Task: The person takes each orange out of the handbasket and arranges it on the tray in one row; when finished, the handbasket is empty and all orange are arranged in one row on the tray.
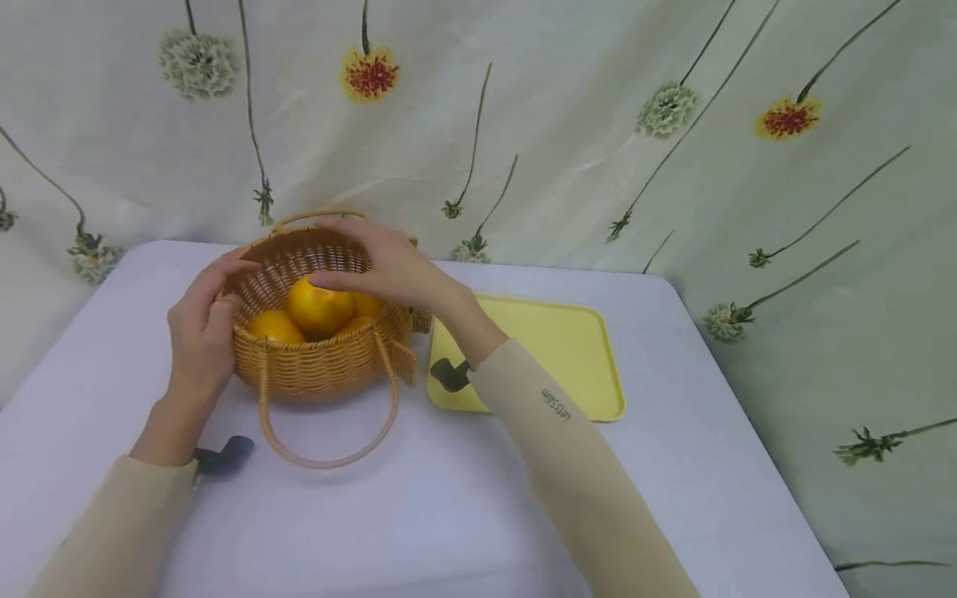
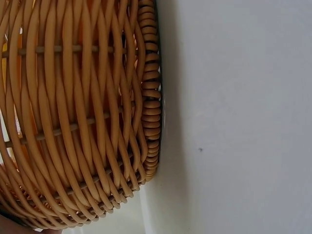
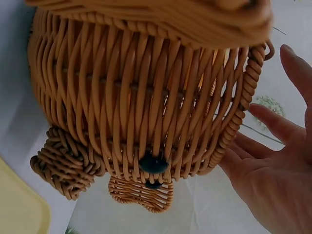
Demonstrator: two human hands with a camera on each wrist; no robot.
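In the head view, a brown wicker basket (image 1: 314, 365) stands at the left of the table with several oranges (image 1: 320, 307) inside. My left hand (image 1: 202, 328) holds the basket's left rim, its fingertips over the edge. The right hand (image 1: 392, 262) is above the basket's right side, thumb over the top orange, fingers spread towards the back rim. Whether that thumb touches the orange I cannot tell. Close woven side strands of the basket (image 2: 73, 107) fill the left wrist view. Beside the rim, the right hand (image 3: 273, 161) shows relaxed fingers in the right wrist view.
A yellow tray (image 1: 557, 357) lies to the right of the basket, partly under the right forearm. One basket handle (image 1: 329, 463) hangs down in front; another handle (image 1: 317, 214) rises at the back. A flower-printed cloth (image 1: 553, 124) hangs behind the white table (image 1: 673, 482).
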